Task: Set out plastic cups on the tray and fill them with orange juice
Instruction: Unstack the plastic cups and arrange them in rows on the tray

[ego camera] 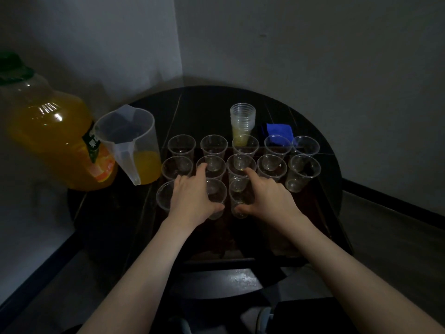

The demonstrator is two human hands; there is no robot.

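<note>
Fingers of the left hand (192,196) curl round one front-row cup (215,201); the right hand (267,196) grasps the cup beside it (240,201). Both stand among empty cups on the dark tray (320,213). Left on the tabletop (108,225): jug (130,143), juice bottle (55,136).

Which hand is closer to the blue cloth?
Right. The right hand grips a cup in the near row, nearer than the cloth and to its left; the left hand lies farther left.
</note>
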